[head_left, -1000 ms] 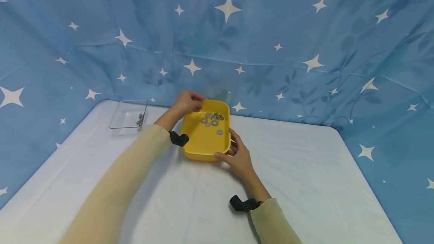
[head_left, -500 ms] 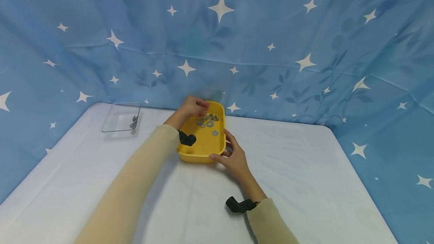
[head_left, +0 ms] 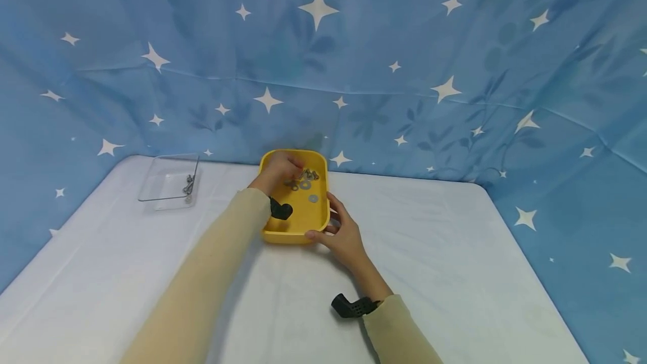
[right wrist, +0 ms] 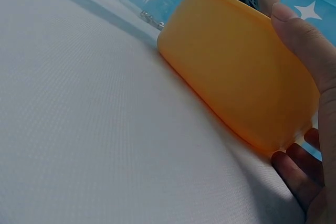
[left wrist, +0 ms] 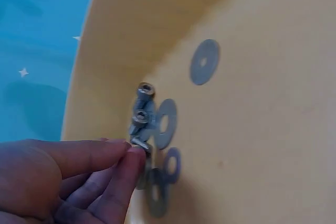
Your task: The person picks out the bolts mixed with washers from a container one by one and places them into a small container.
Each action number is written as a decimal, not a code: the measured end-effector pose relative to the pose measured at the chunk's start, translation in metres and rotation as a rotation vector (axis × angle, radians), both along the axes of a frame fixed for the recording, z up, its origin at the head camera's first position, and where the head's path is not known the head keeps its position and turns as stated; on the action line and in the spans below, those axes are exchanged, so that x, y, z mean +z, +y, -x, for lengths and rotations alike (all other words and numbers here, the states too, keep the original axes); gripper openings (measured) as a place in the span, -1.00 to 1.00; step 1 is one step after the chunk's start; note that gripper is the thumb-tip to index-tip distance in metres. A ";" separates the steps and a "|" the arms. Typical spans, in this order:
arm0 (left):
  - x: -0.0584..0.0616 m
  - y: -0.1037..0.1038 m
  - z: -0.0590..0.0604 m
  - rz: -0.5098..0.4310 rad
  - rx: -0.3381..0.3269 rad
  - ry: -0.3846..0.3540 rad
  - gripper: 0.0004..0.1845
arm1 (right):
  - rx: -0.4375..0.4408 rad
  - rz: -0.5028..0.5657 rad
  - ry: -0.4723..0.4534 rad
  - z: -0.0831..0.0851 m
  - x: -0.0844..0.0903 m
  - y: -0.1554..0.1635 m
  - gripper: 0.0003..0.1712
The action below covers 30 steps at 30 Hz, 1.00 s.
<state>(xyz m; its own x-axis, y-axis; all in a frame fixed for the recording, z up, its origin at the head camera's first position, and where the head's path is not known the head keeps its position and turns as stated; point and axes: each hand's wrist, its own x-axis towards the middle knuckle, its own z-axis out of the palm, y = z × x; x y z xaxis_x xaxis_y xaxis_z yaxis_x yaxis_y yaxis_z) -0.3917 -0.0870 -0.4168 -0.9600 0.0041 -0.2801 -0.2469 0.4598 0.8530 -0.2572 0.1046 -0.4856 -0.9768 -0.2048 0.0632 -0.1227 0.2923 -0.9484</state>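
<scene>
A yellow plastic tray holds several flat grey washers and several socket-head screws, bunched toward its far end. My left hand reaches inside the tray; in the left wrist view its thumb and forefinger pinch a small screw beside the pile. Two screws and more washers lie right at the fingertips. My right hand grips the tray's near right corner. In the right wrist view its thumb lies at the rim while the other fingers curl against the tray's lower side.
To the left stands a clear open box with several screws along its right side. A white cloth covers the table, and a blue star-patterned curtain rises behind its back edge.
My left hand has moved from the tray's far left rim down into the tray, to the screws and washers. My right hand keeps its hold on the corner. The head view has shifted slightly.
</scene>
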 end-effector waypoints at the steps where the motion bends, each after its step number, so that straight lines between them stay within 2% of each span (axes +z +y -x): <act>1: -0.002 0.000 0.000 -0.005 0.012 -0.013 -0.61 | 0.005 -0.004 -0.007 -0.001 0.003 0.000 0.17; 7: -0.007 0.005 0.002 -0.031 0.071 -0.040 -0.63 | 0.028 -0.004 -0.013 -0.013 0.030 -0.002 0.19; 10: -0.008 0.009 0.002 -0.040 0.082 -0.042 -0.63 | 0.026 0.006 -0.011 -0.016 0.036 -0.002 0.18; 18: -0.011 0.017 0.001 0.009 0.116 0.033 -0.69 | 0.034 -0.002 -0.032 -0.014 0.033 -0.001 0.18; 24: -0.018 0.022 0.006 0.078 0.141 0.100 -0.75 | 0.046 0.014 -0.031 -0.011 0.031 0.000 0.17; 30: -0.018 0.025 0.008 0.105 0.151 0.104 -0.79 | 0.056 0.024 -0.032 -0.009 0.031 0.002 0.16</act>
